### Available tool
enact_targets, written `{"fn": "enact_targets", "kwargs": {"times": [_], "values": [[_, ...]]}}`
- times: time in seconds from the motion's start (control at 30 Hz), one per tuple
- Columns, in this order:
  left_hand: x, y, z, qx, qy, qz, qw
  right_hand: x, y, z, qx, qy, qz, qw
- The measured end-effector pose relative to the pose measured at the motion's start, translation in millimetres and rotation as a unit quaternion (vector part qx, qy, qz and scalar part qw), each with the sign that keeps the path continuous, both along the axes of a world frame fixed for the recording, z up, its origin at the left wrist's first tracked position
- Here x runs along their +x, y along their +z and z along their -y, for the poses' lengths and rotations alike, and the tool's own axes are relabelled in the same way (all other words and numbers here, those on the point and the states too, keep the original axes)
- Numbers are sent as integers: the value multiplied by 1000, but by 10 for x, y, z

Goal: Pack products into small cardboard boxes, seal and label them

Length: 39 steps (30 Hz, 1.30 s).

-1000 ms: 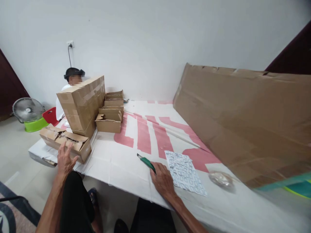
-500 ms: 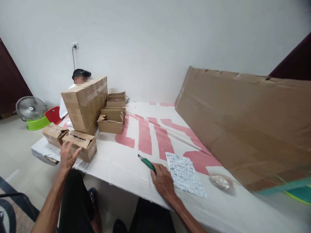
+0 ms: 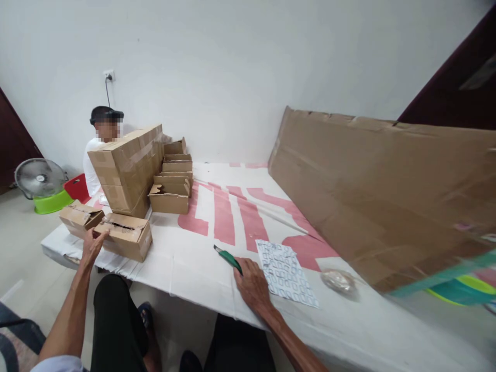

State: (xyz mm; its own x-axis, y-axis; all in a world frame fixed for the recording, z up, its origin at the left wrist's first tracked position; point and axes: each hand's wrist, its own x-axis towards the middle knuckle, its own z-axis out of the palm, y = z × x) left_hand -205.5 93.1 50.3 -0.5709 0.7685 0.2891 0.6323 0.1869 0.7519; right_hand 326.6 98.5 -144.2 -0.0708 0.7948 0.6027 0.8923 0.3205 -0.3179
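My left hand [image 3: 93,245] is at the near left end of a small cardboard box [image 3: 126,248], its thumb against the front and its fingers closed on that end. The box's top flaps meet with a dark gap and torn tape along the seam. Just left of it sits a second small carton [image 3: 79,216]. My right hand [image 3: 252,284] rests on the tabletop, closed around a green utility knife [image 3: 231,260] whose blade points away to the left. Beside that hand lies a sheet of printed stickers [image 3: 287,274].
Taped cartons [image 3: 127,173] stand stacked at the left, with several open boxes [image 3: 169,203] lined up beside them. Behind the stack sits a person [image 3: 92,165]. A large cardboard sheet [image 3: 380,201] leans along the right. A clear plastic roll [image 3: 340,282] lies near the stickers.
My left hand has gone from hovering open over the box's front to gripping its left end. My right hand still holds the knife on the table. The view has shifted slightly right.
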Motion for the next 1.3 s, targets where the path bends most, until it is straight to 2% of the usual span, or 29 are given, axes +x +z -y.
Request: {"fn": "enact_targets", "kwargs": {"times": [0.1,0.2,0.27,0.33,0.43,0.63,0.73,0.83,0.9,1.0,1.1,1.2,1.3], "values": [[259,-94,113,-20,-16,36,999,-1,8,2,-7,-4,-2,1000],[621,-224,288,-28,-61,61,996,-1,31,15,-9,-2,0,1000],[834,-299,391,-41,-110,82,990,0,48,23,-5,3,0,1000],[969,-349,439,-61,-187,113,974,-1,61,28,-3,6,-3,1000],[1027,-382,375,-68,-285,168,941,-5,68,30,-5,8,-9,1000],[1112,-396,171,-74,-390,227,889,-7,44,19,-8,13,-26,1000],[1256,-411,250,-70,-421,222,877,7,47,15,-6,22,-44,999],[1392,-471,393,-38,-414,220,883,-37,145,35,5,40,-110,993],[1459,-538,475,-20,-401,217,890,-132,290,71,-3,58,-199,978],[1532,-623,563,-10,-393,194,899,-331,575,140,-56,99,-336,935],[1585,-619,640,-8,-403,150,903,-449,791,174,-114,118,-416,894],[1629,-530,726,-10,-432,110,895,-404,837,162,-172,98,-484,852],[1682,-430,788,-8,-446,102,889,-285,775,139,-230,73,-545,803]]}}
